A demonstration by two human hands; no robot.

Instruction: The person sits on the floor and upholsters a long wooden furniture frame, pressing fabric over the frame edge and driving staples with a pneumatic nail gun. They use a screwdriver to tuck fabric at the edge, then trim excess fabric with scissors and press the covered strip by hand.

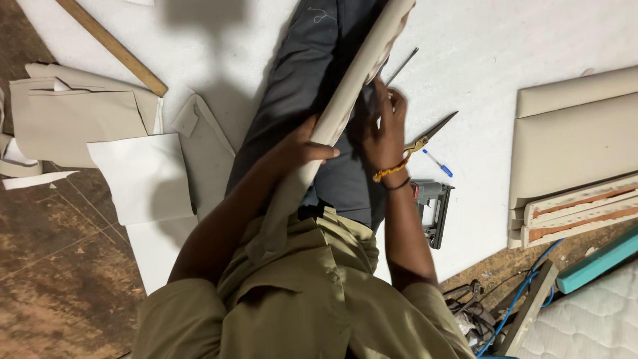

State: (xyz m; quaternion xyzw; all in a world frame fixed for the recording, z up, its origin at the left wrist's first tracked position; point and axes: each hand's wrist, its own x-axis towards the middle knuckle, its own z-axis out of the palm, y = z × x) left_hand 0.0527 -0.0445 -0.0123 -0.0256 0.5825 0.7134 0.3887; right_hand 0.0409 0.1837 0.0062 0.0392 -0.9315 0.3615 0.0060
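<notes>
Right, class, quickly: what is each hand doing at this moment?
Left hand: closed around the beige fabric-covered panel.
Right hand: on the panel's far side; grip cannot be told.

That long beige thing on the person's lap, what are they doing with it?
A person sitting on the floor holds a long beige padded panel across their legs. The left hand grips its edge from one side, and the right hand presses on it from the other. Scissors, a blue pen and a staple gun lie on the white sheet beside them. More covered panels are stacked on the right, and beige fabric scraps lie on the left.
</notes>
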